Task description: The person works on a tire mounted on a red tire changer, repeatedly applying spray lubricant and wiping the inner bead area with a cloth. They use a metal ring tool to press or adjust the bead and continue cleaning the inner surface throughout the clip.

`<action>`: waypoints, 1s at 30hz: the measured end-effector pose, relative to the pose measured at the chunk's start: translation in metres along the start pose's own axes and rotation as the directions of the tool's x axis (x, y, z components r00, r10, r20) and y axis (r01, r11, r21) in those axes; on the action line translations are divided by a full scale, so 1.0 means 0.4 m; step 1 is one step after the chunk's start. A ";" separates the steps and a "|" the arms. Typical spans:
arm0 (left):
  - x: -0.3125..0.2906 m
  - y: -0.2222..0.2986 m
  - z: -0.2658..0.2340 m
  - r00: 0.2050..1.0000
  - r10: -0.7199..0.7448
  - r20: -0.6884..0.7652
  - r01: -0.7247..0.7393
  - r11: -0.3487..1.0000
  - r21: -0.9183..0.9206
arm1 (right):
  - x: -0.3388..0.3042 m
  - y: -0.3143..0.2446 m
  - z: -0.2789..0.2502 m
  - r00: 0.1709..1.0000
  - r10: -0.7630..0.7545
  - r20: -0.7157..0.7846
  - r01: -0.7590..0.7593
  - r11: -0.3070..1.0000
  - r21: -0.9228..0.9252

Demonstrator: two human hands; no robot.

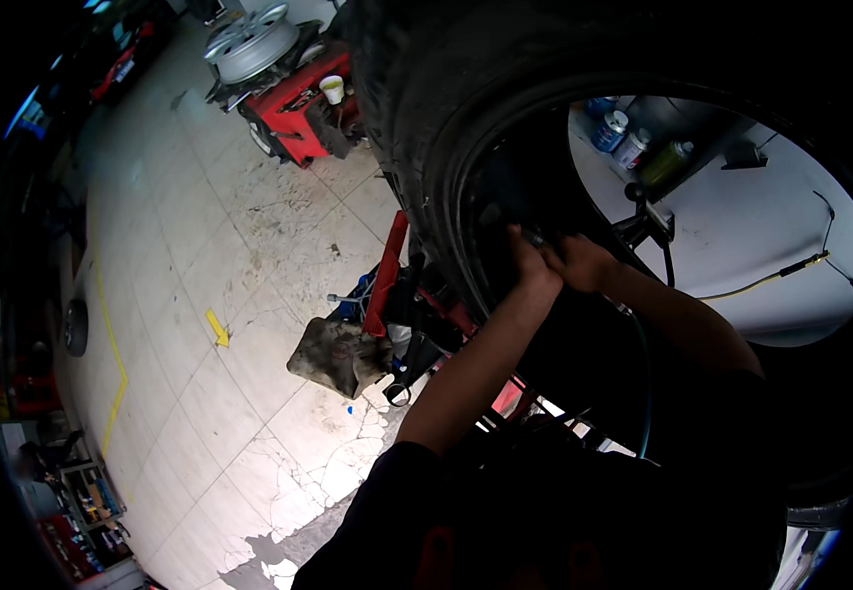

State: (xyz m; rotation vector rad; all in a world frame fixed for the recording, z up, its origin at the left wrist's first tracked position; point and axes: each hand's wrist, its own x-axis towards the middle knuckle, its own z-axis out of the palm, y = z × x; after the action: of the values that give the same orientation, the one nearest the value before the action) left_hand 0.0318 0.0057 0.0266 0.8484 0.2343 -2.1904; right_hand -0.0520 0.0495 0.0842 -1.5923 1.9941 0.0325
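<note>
A large black tyre point(416, 128) stands upright in front of me, its tread towards the left and its open middle towards the right. Both my arms reach into its dark inside. My left hand point(532, 258) is closed near the inner wall, touching my right hand point(582, 264). Between them shows a small, dark metallic piece point(534, 239), too dim to name. My right hand is closed around something hidden by its own fingers. A thin teal hose point(647, 393) runs down from near my right wrist, and its upper end is lost in shadow.
Left of the tyre lie a red bar point(387, 275), a dirty cloth-like piece point(338, 356) and dark tools. Farther off, a silver wheel rim point(254, 44) rests on a red machine point(298, 113). Through the tyre show spray cans point(633, 147) and a yellow air hose point(765, 282).
</note>
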 end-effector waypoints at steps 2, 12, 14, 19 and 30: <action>-0.003 -0.009 0.002 1.000 0.028 -0.010 -0.028 1.000 -0.012 | -0.002 0.000 -0.001 0.999 0.012 0.035 -0.012 1.000 0.004; -0.006 -0.016 -0.004 0.999 0.005 -0.040 -0.002 0.997 0.079 | -0.022 0.021 0.022 0.999 0.044 0.013 -0.044 0.998 0.043; 0.014 -0.017 -0.006 0.999 0.029 -0.031 -0.025 0.994 0.104 | -0.023 0.009 0.011 0.999 0.047 0.024 -0.048 0.997 0.066; -0.021 -0.003 0.020 0.999 -0.022 -0.024 0.025 0.992 0.124 | 0.002 0.023 0.017 1.000 -0.005 -0.005 0.005 1.000 -0.016; -0.005 -0.005 0.024 0.998 -0.058 0.019 0.054 0.983 0.173 | 0.013 0.038 0.030 0.994 0.043 -0.101 -0.033 0.994 0.100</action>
State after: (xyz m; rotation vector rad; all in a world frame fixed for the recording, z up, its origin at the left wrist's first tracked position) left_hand 0.0266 0.0042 0.0351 0.9192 0.0577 -2.2971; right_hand -0.0612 0.0537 0.0672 -1.5213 2.0715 -0.1337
